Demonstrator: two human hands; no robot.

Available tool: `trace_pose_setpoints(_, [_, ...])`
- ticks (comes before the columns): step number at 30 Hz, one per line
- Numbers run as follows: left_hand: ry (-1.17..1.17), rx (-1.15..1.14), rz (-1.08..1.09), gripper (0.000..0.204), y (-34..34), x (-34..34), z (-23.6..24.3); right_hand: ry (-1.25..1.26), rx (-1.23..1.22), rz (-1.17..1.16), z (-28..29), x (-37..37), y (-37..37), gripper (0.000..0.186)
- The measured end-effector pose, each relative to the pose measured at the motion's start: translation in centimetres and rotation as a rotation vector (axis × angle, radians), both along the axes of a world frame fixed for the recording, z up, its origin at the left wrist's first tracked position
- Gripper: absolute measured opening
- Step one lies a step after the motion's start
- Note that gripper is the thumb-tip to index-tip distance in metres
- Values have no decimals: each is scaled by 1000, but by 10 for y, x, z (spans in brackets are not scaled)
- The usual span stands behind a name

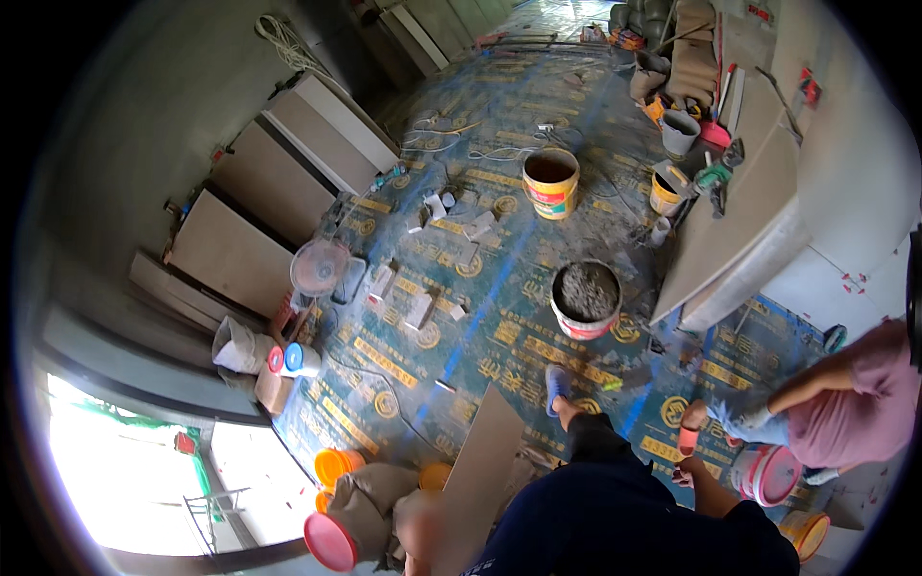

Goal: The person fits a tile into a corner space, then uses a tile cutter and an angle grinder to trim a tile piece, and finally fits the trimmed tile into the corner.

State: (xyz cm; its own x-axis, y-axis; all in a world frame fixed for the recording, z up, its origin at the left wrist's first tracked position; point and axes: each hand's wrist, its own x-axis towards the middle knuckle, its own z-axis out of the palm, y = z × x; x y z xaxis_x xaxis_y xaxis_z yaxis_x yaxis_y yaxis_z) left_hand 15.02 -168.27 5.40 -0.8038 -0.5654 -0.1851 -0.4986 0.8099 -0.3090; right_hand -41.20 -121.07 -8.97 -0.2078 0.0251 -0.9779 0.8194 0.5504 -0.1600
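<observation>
At the bottom, my left hand (419, 538) is blurred beside a tall tan board (473, 461), with its fingers indistinct; whether it grips the board I cannot tell. My right hand (690, 472) hangs right of my dark-clothed body, fingers curled, and whatever they hold, if anything, is too small to make out. Near it is a pink-lidded bucket (773, 472). Sacks (370, 504) and orange buckets (336, 465) lie left of the board. Ahead of my shoe (558, 387) stands a bucket of wet grey mix (588, 298).
A co-worker in pink (855, 403) bends at the right. Boards lean on both side walls (230, 250) (725, 250). A fan (320, 269), cables, offcuts (420, 310) and a yellow bucket (549, 197) are on the covered floor (490, 346). Sacks and tools stand at the back right.
</observation>
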Motion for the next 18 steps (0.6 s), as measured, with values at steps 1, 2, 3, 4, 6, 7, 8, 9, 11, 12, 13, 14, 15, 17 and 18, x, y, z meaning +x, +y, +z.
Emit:
trace_pose_setpoints(1, [-27, -53, 58, 13, -10, 16, 22, -85, -28, 35, -7, -7, -61, 18])
trace_pose_setpoints(2, [132, 83, 103, 20, -39, -67, -8, -63, 44, -81, -19, -34, -31, 18])
trace_pose_setpoints(3, [234, 164, 117, 24, -54, -144, -9, 210, 76, 746, -39, -80, -16, 13])
trace_pose_setpoints(4, [307, 216, 145, 29, -68, -207, 10, 339, 92, 979, -47, -112, -16, 14])
trace_pose_setpoints(6, [271, 263, 390, 29, -101, -229, 39, 636, 69, 1201, -52, -184, -122, 16])
trace_pose_setpoints(7, [232, 267, 532, 29, -116, -226, 52, 764, 14, 1166, -49, -216, -191, 17])
trace_pose_setpoints(8, [205, 272, 603, 29, -136, -237, 64, 856, -59, 981, -28, -248, -243, 18])
trace_pose_setpoints(9, [167, 285, 676, 29, -153, -244, 71, 867, -185, 762, -1, -269, -299, 19])
trace_pose_setpoints(11, [120, 308, 786, 30, -187, -258, 76, 796, -458, 362, 60, -303, -398, 21])
trace_pose_setpoints(12, [109, 327, 816, 30, -206, -272, 75, 742, -560, 210, 83, -323, -432, 23])
trace_pose_setpoints(13, [102, 353, 826, 30, -228, -290, 68, 679, -677, 55, 79, -348, -456, 23])
trace_pose_setpoints(14, [90, 378, 826, 30, -247, -305, 59, 695, -656, 52, 79, -373, -464, 23])
trace_pose_setpoints(15, [85, 386, 846, 30, -271, -320, 54, 744, -727, 183, 75, -395, -483, 21])
trace_pose_setpoints(17, [65, 394, 872, 30, -318, -345, 49, 793, -799, 308, 65, -429, -521, 19])
trace_pose_setpoints(18, [52, 402, 873, 30, -343, -357, 48, 739, -688, 191, 54, -438, -539, 19])
